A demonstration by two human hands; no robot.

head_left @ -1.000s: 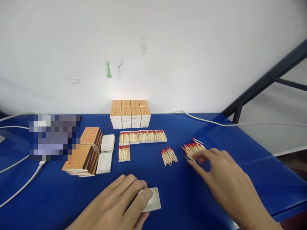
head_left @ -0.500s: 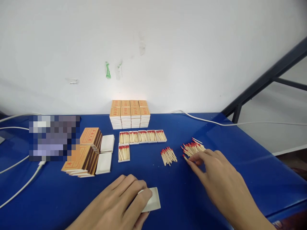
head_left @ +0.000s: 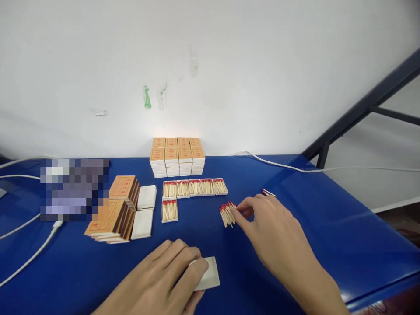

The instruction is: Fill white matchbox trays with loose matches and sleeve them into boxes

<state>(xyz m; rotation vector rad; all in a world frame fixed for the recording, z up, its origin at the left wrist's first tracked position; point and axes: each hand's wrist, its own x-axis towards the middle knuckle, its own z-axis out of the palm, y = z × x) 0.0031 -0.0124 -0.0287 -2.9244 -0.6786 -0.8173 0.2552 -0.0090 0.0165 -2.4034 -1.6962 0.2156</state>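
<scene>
White tray (head_left: pixel 213 273), lower centre, pinched by fingers of the left hand (head_left: pixel 164 273): probably light, crushable, best held by its rims. Right of centre, loose matches (head_left: pixel 226 215) at the bunched fingers of the right hand (head_left: pixel 275 227), hold unclear; likely brittle, best gathered mid-stick.

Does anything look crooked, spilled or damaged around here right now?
Nothing serious. At left, the front stack of matchboxes looks uneven: its boxes are stepped, not flush. A green scrap on the wall looks like torn residue. A few matches show beyond the right hand, which hides whether they are strays.
</scene>
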